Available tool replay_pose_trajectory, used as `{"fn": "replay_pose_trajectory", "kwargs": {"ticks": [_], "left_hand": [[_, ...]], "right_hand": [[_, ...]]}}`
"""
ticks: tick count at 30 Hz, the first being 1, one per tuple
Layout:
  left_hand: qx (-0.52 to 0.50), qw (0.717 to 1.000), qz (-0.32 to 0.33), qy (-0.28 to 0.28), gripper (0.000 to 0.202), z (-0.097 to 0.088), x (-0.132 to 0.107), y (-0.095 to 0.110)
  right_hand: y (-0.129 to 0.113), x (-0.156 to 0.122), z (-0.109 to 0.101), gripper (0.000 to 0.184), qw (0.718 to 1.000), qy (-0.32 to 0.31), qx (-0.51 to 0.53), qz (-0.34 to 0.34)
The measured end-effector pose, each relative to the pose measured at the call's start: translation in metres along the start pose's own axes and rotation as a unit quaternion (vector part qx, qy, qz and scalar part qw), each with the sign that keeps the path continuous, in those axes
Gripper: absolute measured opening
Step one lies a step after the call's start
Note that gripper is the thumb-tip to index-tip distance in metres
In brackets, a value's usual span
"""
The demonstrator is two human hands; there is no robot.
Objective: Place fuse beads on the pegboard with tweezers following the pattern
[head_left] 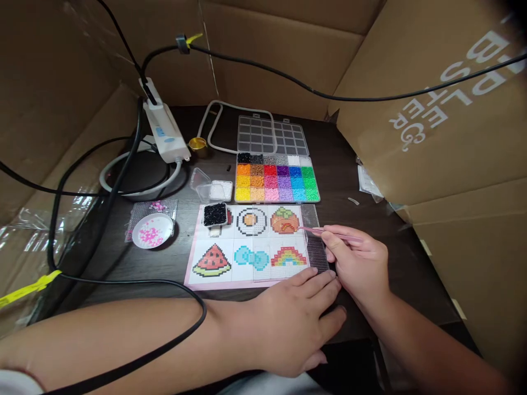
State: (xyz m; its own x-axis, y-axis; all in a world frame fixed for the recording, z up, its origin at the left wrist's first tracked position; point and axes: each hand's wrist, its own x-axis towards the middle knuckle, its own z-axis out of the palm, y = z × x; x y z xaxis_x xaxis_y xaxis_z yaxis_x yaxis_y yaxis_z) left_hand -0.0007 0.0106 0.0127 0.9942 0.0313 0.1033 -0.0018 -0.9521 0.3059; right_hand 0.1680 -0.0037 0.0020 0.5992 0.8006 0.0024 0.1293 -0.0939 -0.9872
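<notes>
My right hand [360, 263] pinches pink tweezers [346, 237], their tips at the right edge of an orange persimmon picture [283, 224]. Whether a bead sits in the tips is too small to tell. My left hand [294, 321] lies flat, fingers stretched, over the lower right edge of the pattern sheet [242, 282] and a clear pegboard [316, 249]. That pegboard covers the sheet's right part and sticks out past it. Some brown-orange beads show on the persimmon. Other pictures on the sheet include a watermelon [212, 260], a fried egg [252, 221] and a rainbow [289, 257].
Behind the sheet stands an opened bead box [276, 178] with many colours. A tub of black beads [215, 214] rests on the sheet, with a white-bead tub [221, 190] behind. Leftward are a dish of pink beads [152, 230], a power strip [167, 131] and a black cable [193, 291] crossing my forearm.
</notes>
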Motion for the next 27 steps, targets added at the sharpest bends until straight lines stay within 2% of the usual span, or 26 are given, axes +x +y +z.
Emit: {"fn": "replay_pose_trajectory", "kwargs": {"ticks": [27], "left_hand": [[0.014, 1.0, 0.005, 0.003, 0.061, -0.0009, 0.0008, 0.0001]], "right_hand": [[-0.001, -0.0007, -0.0003, 0.01, 0.999, -0.012, -0.016, -0.03]]}}
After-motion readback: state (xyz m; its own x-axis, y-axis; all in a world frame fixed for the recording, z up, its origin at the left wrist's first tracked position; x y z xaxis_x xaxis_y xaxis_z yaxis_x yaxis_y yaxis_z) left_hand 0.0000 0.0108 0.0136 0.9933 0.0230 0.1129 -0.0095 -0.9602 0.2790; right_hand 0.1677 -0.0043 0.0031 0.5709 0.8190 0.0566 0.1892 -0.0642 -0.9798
